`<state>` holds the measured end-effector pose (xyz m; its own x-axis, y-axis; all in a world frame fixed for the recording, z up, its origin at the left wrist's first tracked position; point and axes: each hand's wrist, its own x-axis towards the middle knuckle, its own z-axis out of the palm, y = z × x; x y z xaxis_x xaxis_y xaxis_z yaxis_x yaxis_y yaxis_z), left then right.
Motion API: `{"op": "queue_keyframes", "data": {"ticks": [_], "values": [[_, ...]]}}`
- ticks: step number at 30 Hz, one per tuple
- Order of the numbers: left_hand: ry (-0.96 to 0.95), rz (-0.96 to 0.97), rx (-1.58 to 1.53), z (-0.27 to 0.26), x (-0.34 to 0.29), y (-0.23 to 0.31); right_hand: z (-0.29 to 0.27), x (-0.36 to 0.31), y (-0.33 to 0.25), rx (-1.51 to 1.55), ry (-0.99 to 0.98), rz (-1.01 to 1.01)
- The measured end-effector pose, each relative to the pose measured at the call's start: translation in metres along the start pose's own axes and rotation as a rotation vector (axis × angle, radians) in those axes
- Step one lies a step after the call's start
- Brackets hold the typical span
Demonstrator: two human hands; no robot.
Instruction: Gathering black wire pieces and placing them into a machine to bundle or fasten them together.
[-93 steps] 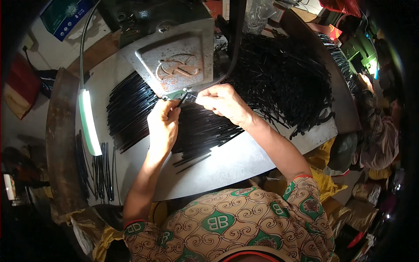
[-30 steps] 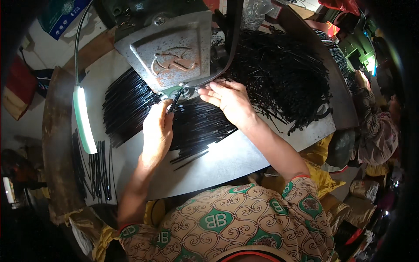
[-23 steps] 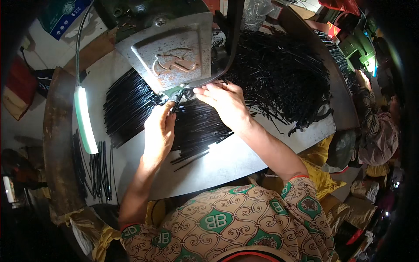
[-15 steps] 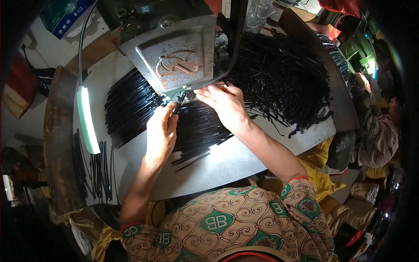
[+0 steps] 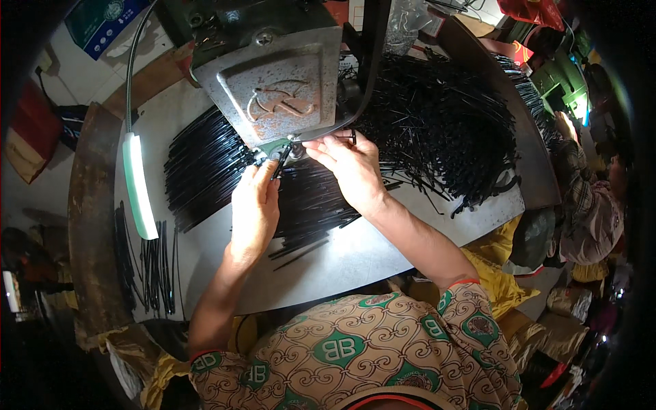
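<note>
A bench machine with a worn grey metal cover (image 5: 273, 89), embossed with an umbrella shape, stands at the middle back. Just under its lower edge, my left hand (image 5: 256, 198) is closed, thumb and fingers pinching the end of a black umbrella rib (image 5: 281, 164) at the small working point. From the right, my right hand (image 5: 354, 167) reaches the same point, its fingertips together beside the metal parts (image 5: 296, 149). A short black piece (image 5: 354, 137) shows at its fingers. Exactly what the right fingertips grip is partly hidden.
Black ribs lie in rows (image 5: 201, 171) left of the machine, with a large heap (image 5: 444, 123) on the right. A lit lamp (image 5: 139, 188) hangs at left over the pale table (image 5: 307, 280). Another person's hand (image 5: 566, 128) is at far right.
Both hands stay at the working point with hardly any movement. The short black piece at my right fingers looks slightly turned. The whole view has shifted a little.
</note>
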<state>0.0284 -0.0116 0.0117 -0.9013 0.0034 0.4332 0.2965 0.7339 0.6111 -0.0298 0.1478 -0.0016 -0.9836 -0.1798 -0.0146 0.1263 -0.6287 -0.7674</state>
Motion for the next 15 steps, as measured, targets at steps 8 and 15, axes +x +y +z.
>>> {"op": "queue_keyframes", "data": {"ticks": [8, 15], "values": [[0.008, 0.013, 0.098, -0.0013, 0.0025, 0.0051, 0.0027, -0.0031, -0.0009, -0.031, 0.028, -0.007], [0.007, 0.028, 0.095, -0.0018, 0.0032, 0.0040, 0.0012, -0.0024, 0.0002, -0.011, -0.002, -0.033]]}}
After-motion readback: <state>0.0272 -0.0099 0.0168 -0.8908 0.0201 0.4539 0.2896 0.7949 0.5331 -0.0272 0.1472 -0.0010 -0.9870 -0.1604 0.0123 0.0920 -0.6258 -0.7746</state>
